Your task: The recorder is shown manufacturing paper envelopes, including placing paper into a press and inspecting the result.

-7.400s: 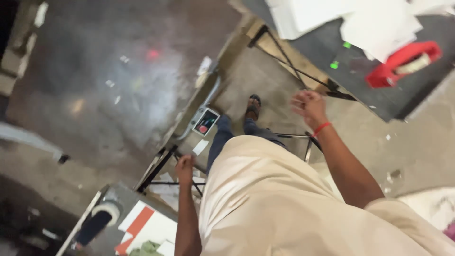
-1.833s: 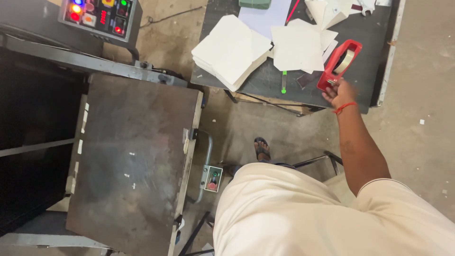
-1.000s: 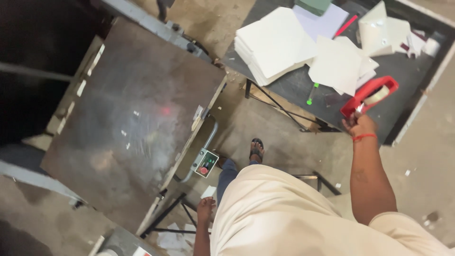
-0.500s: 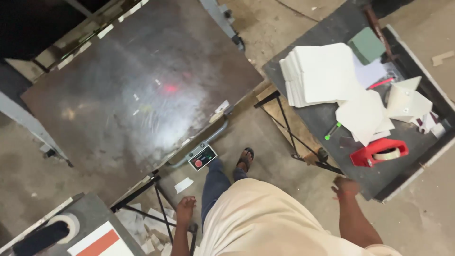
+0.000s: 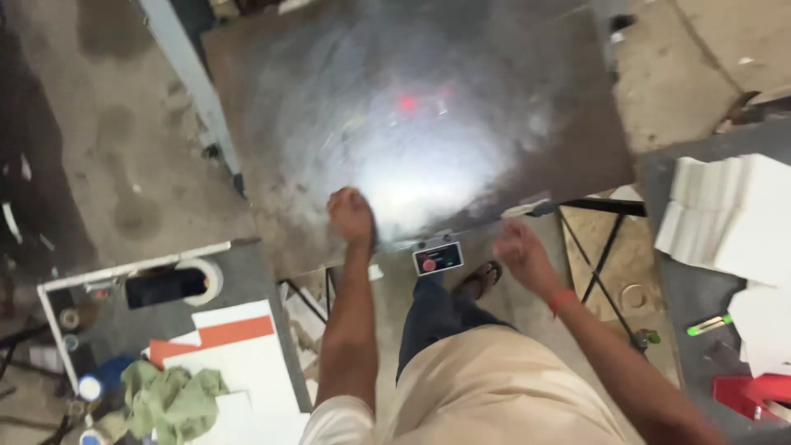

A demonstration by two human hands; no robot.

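A large shiny metal plate (image 5: 428, 115) lies in front of me, with a bright glare and a small red light spot on it. My left hand (image 5: 352, 216) is curled at the plate's near edge and seems to touch it; whether it holds anything is unclear. My right hand (image 5: 521, 254) hovers in the air just below the plate's near edge, blurred, fingers loosely apart, with nothing in it; a red band is on its wrist. A small control box (image 5: 437, 258) with a red button hangs under the edge between both hands.
A grey table (image 5: 107, 330) at lower left carries white and orange sheets (image 5: 235, 346), a green cloth (image 5: 169, 395) and a tape roll (image 5: 202, 280). At right, another table (image 5: 684, 288) holds stacks of white sheets (image 5: 733, 218), a green marker (image 5: 709, 325) and a red tape dispenser (image 5: 754, 391).
The view has swung left, off the right-hand table, onto the metal plate. My right hand left the red tape dispenser and came forward. My left hand rose to the plate's edge.
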